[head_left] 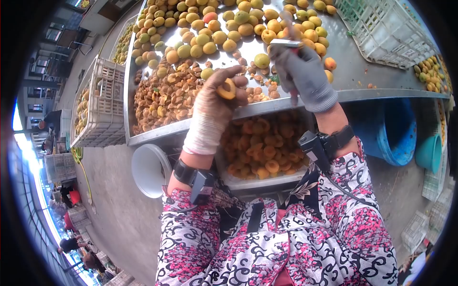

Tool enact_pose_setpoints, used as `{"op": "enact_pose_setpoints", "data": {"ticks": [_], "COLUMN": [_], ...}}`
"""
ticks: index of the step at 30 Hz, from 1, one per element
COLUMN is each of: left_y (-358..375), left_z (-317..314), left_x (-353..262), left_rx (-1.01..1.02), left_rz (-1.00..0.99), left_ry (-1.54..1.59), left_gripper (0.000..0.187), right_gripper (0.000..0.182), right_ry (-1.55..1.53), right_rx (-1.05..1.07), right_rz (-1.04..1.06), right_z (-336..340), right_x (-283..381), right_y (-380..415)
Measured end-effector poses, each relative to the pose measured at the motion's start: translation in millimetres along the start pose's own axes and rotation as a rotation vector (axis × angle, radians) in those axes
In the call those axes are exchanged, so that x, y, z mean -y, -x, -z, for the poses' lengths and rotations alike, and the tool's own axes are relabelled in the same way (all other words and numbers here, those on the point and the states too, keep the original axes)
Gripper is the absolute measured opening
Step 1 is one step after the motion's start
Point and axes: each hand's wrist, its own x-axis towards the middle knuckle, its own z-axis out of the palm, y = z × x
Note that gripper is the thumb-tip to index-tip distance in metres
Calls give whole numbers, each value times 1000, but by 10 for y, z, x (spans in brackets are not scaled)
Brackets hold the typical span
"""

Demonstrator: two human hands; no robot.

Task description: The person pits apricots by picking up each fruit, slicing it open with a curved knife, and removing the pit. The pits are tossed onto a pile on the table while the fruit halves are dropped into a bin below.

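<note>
My left hand (213,101), in a stained white glove, is closed around a halved apricot (226,89) with its cut hollow showing. In a grey glove, my right hand (307,76) grips a small knife (285,43); its pale flat part shows above the fingers, and the far end is blurred. Both hands hover over the front edge of a metal table (350,88). Whole apricots (219,37) lie beyond them. A heap of brown apricot pits (164,97) covers the table's left front. Below the edge, a bin holds many apricot halves (267,151).
White crates stand at left (101,102) and on the table's right (381,31). A white bucket (150,170) is under the table at left. At right are a blue barrel (398,138) and a teal basin (429,153). Several people sit in the far left background.
</note>
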Motion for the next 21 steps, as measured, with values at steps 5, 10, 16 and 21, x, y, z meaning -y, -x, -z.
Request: {"op": "enact_pose_setpoints", "data": {"ticks": [5, 10, 16, 21], "left_y": [76, 35, 110, 109], "left_z": [-274, -342, -397, -402], "left_x": [269, 428, 448, 513], "left_rx": [127, 171, 130, 158], "left_rz": [120, 197, 122, -2], "left_ry": [-68, -17, -89, -254], "left_gripper": [40, 32, 27, 30], "right_gripper": [26, 24, 13, 26], "right_ry": [-374, -338, -488, -364], "right_rx": [-101, -143, -232, -261], "right_rz": [242, 309, 340, 354], "right_z": [-161, -295, -337, -413], "right_x": [121, 119, 44, 108], "right_y": [-100, -79, -38, -16]}}
